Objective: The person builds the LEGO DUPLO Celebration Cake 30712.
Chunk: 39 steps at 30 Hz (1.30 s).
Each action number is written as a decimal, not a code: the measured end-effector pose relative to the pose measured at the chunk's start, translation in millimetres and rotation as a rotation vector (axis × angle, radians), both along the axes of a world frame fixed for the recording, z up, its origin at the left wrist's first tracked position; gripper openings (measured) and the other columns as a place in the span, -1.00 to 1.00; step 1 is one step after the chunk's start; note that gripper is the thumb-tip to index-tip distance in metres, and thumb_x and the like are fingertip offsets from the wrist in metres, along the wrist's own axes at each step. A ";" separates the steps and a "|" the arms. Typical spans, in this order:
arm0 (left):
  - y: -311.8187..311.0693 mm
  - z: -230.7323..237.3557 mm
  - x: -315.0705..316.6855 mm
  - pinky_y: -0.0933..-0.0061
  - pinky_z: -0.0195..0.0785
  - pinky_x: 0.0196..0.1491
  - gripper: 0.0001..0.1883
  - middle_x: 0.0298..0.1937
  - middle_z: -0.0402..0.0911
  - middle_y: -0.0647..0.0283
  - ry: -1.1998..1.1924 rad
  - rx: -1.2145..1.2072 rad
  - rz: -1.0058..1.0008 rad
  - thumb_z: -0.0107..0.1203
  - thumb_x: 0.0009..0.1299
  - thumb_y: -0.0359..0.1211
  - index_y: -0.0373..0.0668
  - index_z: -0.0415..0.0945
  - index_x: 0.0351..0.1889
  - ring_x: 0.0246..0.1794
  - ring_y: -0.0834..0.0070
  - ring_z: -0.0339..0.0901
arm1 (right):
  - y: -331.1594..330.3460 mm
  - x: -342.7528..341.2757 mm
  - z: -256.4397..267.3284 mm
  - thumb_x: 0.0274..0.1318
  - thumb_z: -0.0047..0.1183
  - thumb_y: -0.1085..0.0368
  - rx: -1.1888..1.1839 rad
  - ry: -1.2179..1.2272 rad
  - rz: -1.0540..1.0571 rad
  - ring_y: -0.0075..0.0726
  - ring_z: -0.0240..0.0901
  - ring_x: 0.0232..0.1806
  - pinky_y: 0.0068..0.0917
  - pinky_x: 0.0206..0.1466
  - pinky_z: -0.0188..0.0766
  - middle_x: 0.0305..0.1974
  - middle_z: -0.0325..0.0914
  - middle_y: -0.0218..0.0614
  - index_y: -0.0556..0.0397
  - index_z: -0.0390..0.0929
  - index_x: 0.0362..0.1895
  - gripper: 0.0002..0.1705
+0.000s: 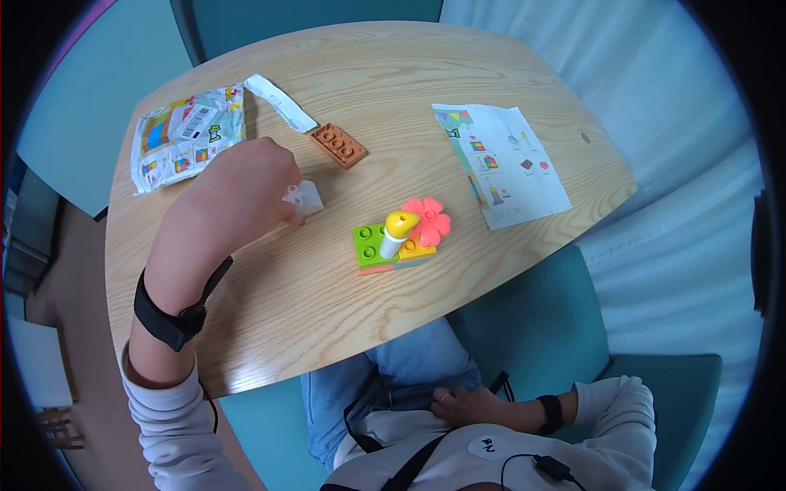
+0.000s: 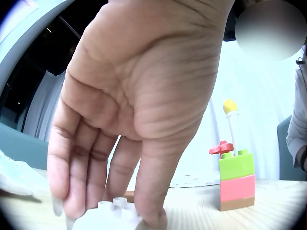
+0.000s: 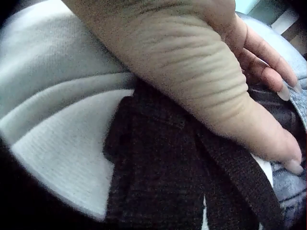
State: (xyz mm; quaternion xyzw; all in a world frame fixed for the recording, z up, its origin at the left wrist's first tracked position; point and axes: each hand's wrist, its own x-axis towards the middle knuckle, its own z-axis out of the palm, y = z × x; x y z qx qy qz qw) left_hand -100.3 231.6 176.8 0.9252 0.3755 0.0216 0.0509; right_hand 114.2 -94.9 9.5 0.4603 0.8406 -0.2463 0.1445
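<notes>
My left hand [image 1: 233,192] reaches over the left part of the table and pinches a white toy brick [image 1: 308,199] between thumb and fingers. In the left wrist view, studs show on top of the white brick [image 2: 108,218], right at the fingertips. To the right of it stands a built stack of toy bricks [image 1: 377,258], green and yellow on top. A white candle piece with a yellow flame [image 1: 400,222] and a coral flower piece [image 1: 432,222] sit on the stack. My right hand [image 1: 463,407] rests in my lap, fingers loose and holding nothing.
A brown brick [image 1: 338,146] lies just beyond the left hand. Behind it are a torn white strip [image 1: 280,103] and a printed toy bag [image 1: 188,135]. On the right lies an instruction sheet [image 1: 508,168]. The table's near edge [image 1: 344,352] runs above my lap.
</notes>
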 end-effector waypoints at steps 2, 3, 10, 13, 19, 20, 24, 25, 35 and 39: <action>2.0 -0.2 0.0 0.23 0.42 -0.08 -0.60 -0.24 0.64 0.16 0.010 -0.014 -0.004 0.42 0.04 -0.29 -0.10 0.70 -0.11 -0.15 0.18 0.56 | -0.2 -0.2 0.0 0.11 -0.02 0.23 -0.001 -0.006 0.000 -0.13 0.56 -0.32 -0.23 -0.55 0.56 -0.11 0.36 -0.10 0.05 0.43 -0.15 -0.76; 1.8 0.5 0.7 0.23 0.42 -0.08 -0.60 -0.24 0.64 0.16 0.010 -0.014 -0.005 0.42 0.04 -0.29 -0.10 0.70 -0.11 -0.15 0.18 0.56 | -0.1 0.1 0.7 0.11 -0.02 0.23 0.003 -0.002 0.004 -0.13 0.56 -0.32 -0.23 -0.55 0.57 -0.11 0.36 -0.10 0.05 0.43 -0.15 -0.76; 1.2 1.3 1.3 0.24 0.42 -0.07 -0.61 -0.22 0.64 0.15 0.056 0.010 -0.009 0.42 0.05 -0.28 -0.11 0.70 -0.12 -0.14 0.18 0.55 | -1.0 0.0 0.9 0.11 -0.02 0.23 0.039 0.007 0.006 -0.16 0.56 -0.34 -0.26 -0.56 0.56 -0.12 0.37 -0.12 0.04 0.44 -0.16 -0.76; 1.4 2.9 2.3 0.24 0.42 -0.10 -0.62 -0.25 0.64 0.13 0.038 -0.030 0.006 0.41 0.05 -0.30 -0.12 0.70 -0.14 -0.16 0.18 0.55 | 0.3 -1.3 3.4 0.10 -0.01 0.23 0.037 -0.019 0.031 -0.17 0.56 -0.34 -0.28 -0.56 0.55 -0.12 0.37 -0.11 0.05 0.45 -0.17 -0.77; -1.0 3.5 3.6 0.25 0.43 -0.13 -0.63 -0.27 0.64 0.11 0.032 -0.039 0.026 0.40 0.05 -0.32 -0.14 0.71 -0.14 -0.19 0.18 0.56 | -1.9 1.7 0.5 0.09 -0.03 0.25 0.157 0.029 0.059 -0.18 0.53 -0.46 -0.34 -0.61 0.46 -0.23 0.40 -0.11 0.07 0.48 -0.23 -0.80; -0.9 4.3 4.0 0.25 0.43 -0.13 -0.63 -0.27 0.64 0.11 0.034 -0.047 0.033 0.40 0.05 -0.32 -0.14 0.71 -0.13 -0.18 0.18 0.56 | 2.1 4.5 5.1 0.09 -0.03 0.25 0.159 0.028 0.055 -0.18 0.53 -0.46 -0.34 -0.61 0.46 -0.23 0.40 -0.11 0.07 0.48 -0.23 -0.80; 3.7 1.8 3.7 0.24 0.42 -0.13 -0.63 -0.28 0.64 0.11 0.077 -0.032 -0.010 0.39 0.05 -0.32 -0.15 0.70 -0.14 -0.19 0.17 0.56 | 66.4 31.6 83.0 0.14 0.07 0.20 -0.178 0.310 0.146 -0.14 0.59 -0.36 -0.29 -0.45 0.49 -0.34 0.44 -0.04 0.10 0.44 -0.26 -0.77; 4.7 -0.2 2.4 0.23 0.42 -0.13 -0.63 -0.28 0.64 0.11 0.060 -0.015 -0.033 0.39 0.05 -0.32 -0.15 0.70 -0.14 -0.18 0.17 0.56 | 83.8 28.1 110.5 0.15 0.12 0.17 -0.087 0.363 0.046 -0.15 0.59 -0.36 -0.29 -0.44 0.48 -0.35 0.45 -0.07 0.09 0.43 -0.25 -0.73; 8.0 -4.3 -0.1 0.21 0.37 -0.13 -0.62 -0.33 0.59 0.10 0.006 -0.015 -0.073 0.41 0.01 -0.32 -0.15 0.69 -0.16 -0.19 0.16 0.52 | 187.5 -25.1 142.8 0.08 0.27 0.17 1.158 0.595 -0.408 -0.06 0.44 -0.11 -0.23 -0.08 0.39 -0.28 0.44 -0.14 0.15 0.43 -0.15 -0.61; 8.4 -5.5 1.3 0.19 0.34 -0.15 -0.63 -0.36 0.56 0.09 0.010 -0.020 -0.079 0.41 0.00 -0.33 -0.14 0.69 -0.18 -0.22 0.15 0.51 | 197.0 -33.6 121.5 0.11 0.21 0.25 1.156 0.529 -0.411 0.12 0.41 -0.07 -0.10 0.04 0.36 -0.21 0.44 -0.01 0.24 0.41 -0.09 -0.61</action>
